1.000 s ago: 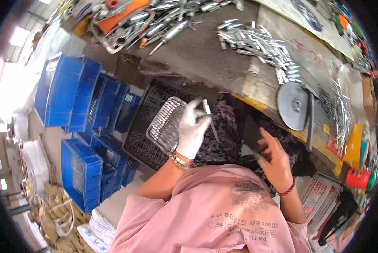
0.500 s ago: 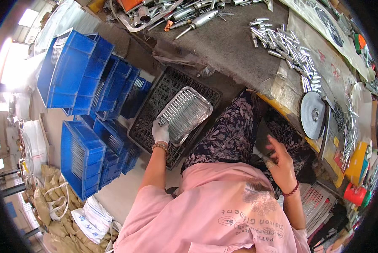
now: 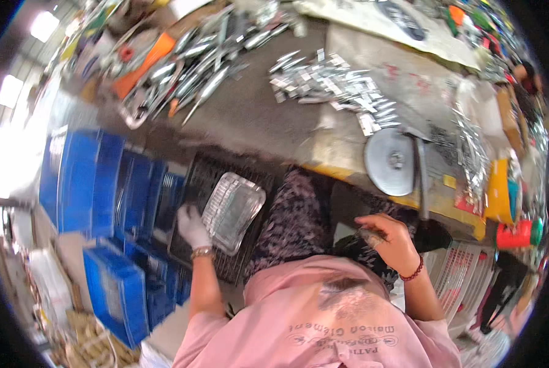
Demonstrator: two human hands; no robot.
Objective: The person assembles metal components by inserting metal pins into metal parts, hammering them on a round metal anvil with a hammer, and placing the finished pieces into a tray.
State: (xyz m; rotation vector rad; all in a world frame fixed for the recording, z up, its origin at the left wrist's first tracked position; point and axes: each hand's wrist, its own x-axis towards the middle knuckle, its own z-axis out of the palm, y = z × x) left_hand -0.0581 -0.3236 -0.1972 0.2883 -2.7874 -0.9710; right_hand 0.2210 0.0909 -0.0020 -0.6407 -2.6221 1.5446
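Observation:
My left hand (image 3: 194,228), in a white glove, is at the left edge of a shiny foil tray (image 3: 245,224). Motion smears its fingers, so whether they grip anything is unclear. The tray rests on a black plastic crate (image 3: 191,184), with a row of slim metal pieces (image 3: 218,211) along its left side, blurred. Bare, and wearing a red bead bracelet, my right hand (image 3: 397,242) hovers over my lap with its fingers loosely apart and nothing seen in them.
Blue bins (image 3: 72,184) are stacked at the left. On the workbench (image 3: 250,104) ahead lie a pile of small metal tubes (image 3: 335,86), hand tools (image 3: 194,67) and a grey round disc (image 3: 389,161). A white perforated basket (image 3: 461,276) stands at the right, near a red container (image 3: 514,236).
The view has swung, so the bench fills more of it and the tray appears lower and further left. My left hand has shifted slightly outward along the tray's edge. My right hand stays over my lap.

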